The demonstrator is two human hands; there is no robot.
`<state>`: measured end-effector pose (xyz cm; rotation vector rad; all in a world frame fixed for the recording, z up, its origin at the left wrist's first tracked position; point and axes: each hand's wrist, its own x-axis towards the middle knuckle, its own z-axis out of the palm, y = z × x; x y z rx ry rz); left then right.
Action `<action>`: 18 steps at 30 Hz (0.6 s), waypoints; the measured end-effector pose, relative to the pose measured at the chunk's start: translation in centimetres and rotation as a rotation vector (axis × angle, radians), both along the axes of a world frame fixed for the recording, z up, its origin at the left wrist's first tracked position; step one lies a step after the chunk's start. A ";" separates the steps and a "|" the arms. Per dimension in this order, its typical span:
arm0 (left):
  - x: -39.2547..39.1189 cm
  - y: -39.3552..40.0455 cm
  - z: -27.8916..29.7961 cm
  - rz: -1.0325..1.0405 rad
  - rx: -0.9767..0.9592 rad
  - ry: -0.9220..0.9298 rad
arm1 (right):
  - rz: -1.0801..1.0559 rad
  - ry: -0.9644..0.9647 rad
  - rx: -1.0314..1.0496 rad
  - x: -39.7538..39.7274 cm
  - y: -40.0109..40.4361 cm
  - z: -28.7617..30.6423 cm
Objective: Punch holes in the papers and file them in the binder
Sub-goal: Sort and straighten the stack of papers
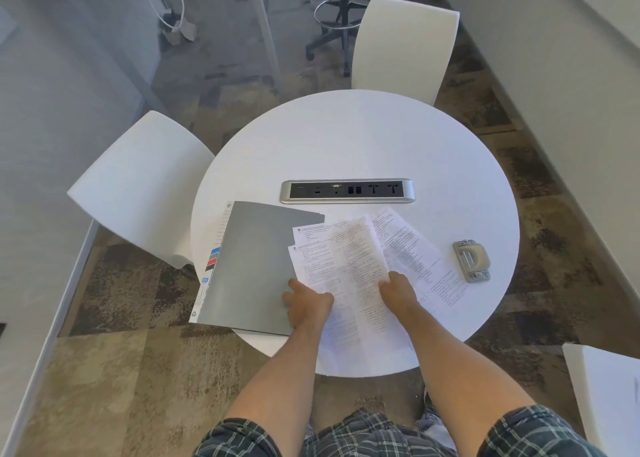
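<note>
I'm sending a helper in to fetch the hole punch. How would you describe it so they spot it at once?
On the round white table, look right of the spread papers, near the table's right edge. The hole punch lies there alone, a small silver-grey metal block, unlike the long socket strip at the table's middle.

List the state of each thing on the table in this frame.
Binder: closed, flat.
Papers: loose, fanned out, overlapping the binder's right edge.
Hole punch: untouched, right of the papers.
Left hand: on the papers.
Right hand: on the papers.
Socket strip: nothing plugged in.
</note>
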<state>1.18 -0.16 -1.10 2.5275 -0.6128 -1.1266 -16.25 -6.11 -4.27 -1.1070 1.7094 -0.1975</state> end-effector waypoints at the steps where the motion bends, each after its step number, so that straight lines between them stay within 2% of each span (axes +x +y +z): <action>1: 0.0 0.1 0.0 0.004 0.004 0.008 | 0.002 -0.003 0.007 0.0 -0.1 0.0; 9: -0.3 0.5 -0.1 -0.041 0.155 0.027 | 0.010 -0.014 0.054 -0.2 -0.6 0.5; 18: 0.4 0.3 0.3 0.030 0.108 0.039 | -0.006 0.029 0.022 0.3 -1.2 2.1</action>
